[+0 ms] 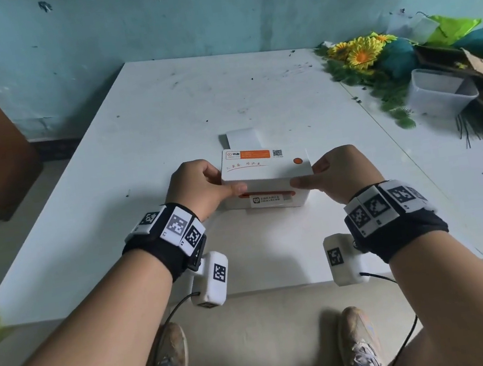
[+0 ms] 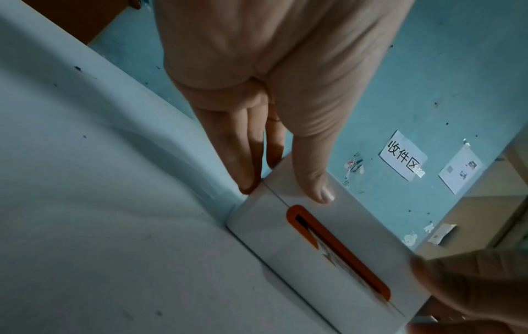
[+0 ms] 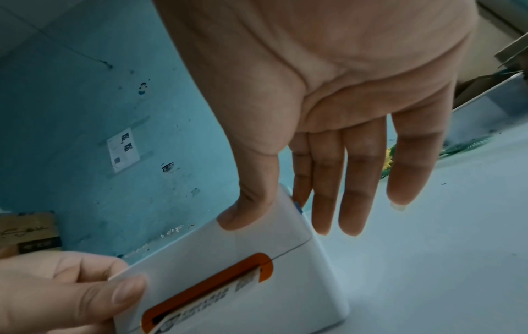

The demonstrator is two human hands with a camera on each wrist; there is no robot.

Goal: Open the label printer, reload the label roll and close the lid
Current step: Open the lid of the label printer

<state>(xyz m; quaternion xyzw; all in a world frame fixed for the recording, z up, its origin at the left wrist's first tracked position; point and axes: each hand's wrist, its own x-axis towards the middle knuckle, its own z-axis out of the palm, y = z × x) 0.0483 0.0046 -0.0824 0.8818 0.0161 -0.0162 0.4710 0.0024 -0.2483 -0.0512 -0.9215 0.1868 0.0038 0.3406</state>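
Label printer, a small white plastic box with an orange-rimmed paper slot across its front, sits near the front edge of a scuffed white table, its lid down, gripped at both ends by a person's two bare hands. The left hand clasps the left end: its thumb lies flat on the front face just above the seam, while the fingers wrap along the side. The right hand mirrors it, thumb pressed on the front face at the right corner; its fingers hang nearly straight beside the printer's right wall, close to a small blue tab.

An orange-and-white sticker with a QR code beside it and a line of red handwriting, too small to read, marks the lid, along with a round orange button. A printed label pokes from the slot; its text is illegible. White label paper shows behind the printer. On the blue wall, a paper notice carries Chinese characters.
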